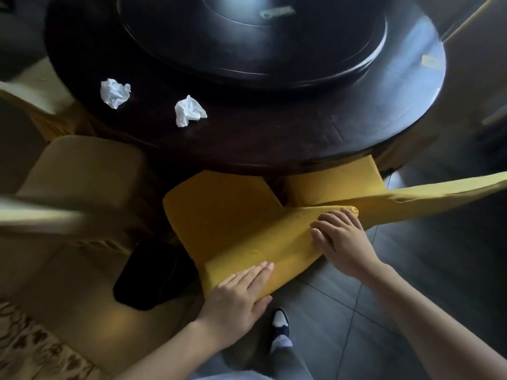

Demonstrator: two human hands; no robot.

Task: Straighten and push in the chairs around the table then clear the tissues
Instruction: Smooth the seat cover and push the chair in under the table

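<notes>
Pressing flat against the top of the backrest, both hands are seen on the yellow chair in front of the round table. The left hand is laid palm-down with its fingers straight and held together, the thumb tucked under the lower edge. The right hand is set further along the same rail, its fingers slightly spread and curled over the top. Nothing is pinched by either hand.

The backrest's long axis is seen running from lower left to upper right, so the chair is skewed against the table edge, and its seat is only partly tucked under. The table lies beyond the fingers, up and away from the body. A push forward with more force from the left hand is judged necessary to square it.

Two crumpled tissues are left on the tabletop, well apart from the hands, up and to the left; the left hand is the nearer one. A paler chair is seen to the left, and another yellow chair to the right.
</notes>
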